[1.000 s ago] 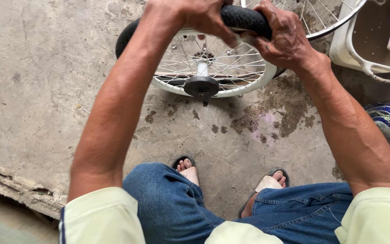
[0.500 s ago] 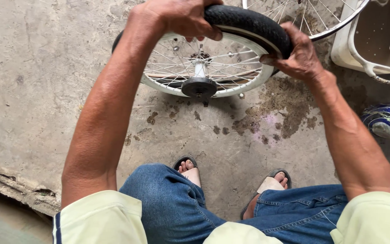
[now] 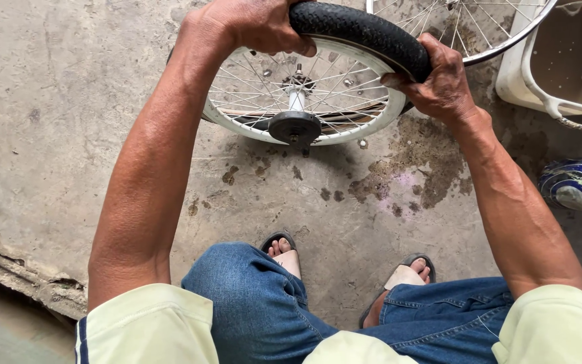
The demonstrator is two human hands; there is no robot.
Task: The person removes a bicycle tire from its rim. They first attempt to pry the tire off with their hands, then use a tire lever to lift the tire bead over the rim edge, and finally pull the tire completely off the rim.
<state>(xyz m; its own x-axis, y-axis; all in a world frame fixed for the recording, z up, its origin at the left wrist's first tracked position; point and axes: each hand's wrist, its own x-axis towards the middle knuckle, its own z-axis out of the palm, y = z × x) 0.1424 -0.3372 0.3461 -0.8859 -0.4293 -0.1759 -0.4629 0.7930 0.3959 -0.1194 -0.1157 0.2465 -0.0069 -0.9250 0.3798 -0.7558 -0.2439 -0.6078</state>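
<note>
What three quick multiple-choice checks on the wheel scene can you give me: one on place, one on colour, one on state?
1. Where is the white tub?
A. Right of the wheel
B. Beside the left foot
C. Under the hub

2. What colour is the wheel rim?
A. Red
B. White
C. Blue

3. How is the black tyre held?
A. By one hand only
B. By neither hand
C. By both hands

Key: 1 A, the tub stands at the upper right edge, beyond the wheel. 2 B, the spoked rim below the tyre is white. 3 C, the left hand and the right hand both grip the tyre on top of the wheel.
</note>
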